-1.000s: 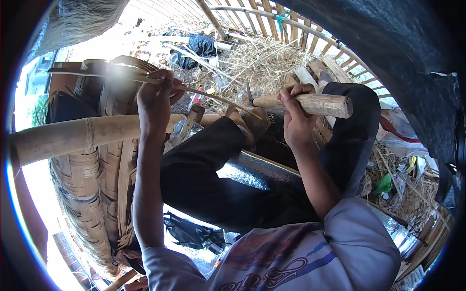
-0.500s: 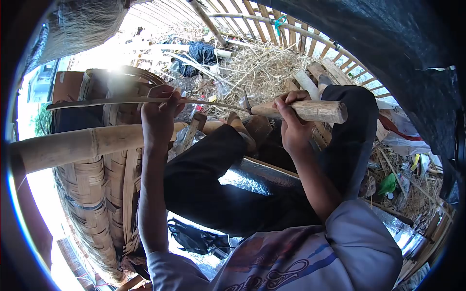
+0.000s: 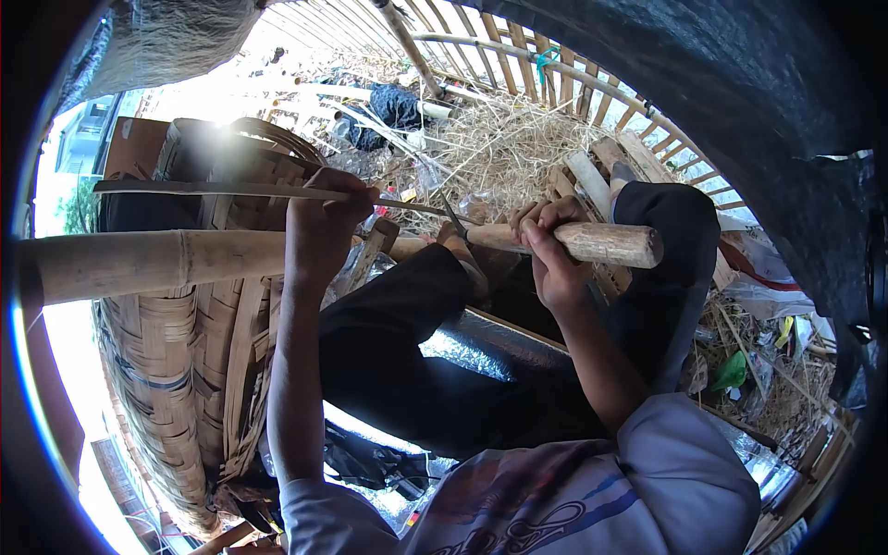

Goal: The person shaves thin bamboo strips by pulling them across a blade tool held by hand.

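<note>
My left hand [image 3: 324, 222] is closed around a long, thin bamboo strip [image 3: 217, 189], which runs across the view from the far left toward the knife. In my right hand [image 3: 555, 252] is a knife with a thick, pale wooden handle [image 3: 615, 243]; the fingers wrap around its middle. The narrow dark knife blade [image 3: 452, 215] slants up and left from the handle's left end. The strip's thin right end passes at the blade's base; whether they touch, I cannot tell.
A thick bamboo pole [image 3: 148, 266] lies level beneath my left forearm, across woven bamboo baskets [image 3: 157, 388]. My legs [image 3: 398, 351] are bent in front. Beyond are dry straw [image 3: 499, 139], black plastic [image 3: 396, 106] and a slatted bamboo fence [image 3: 546, 79]. Dark sheeting [image 3: 740, 102] hangs at upper right.
My left hand has shifted slightly right, toward the knife. The blade has turned to lean further left, and the handle sits a little lower. The view has also shifted slightly.
</note>
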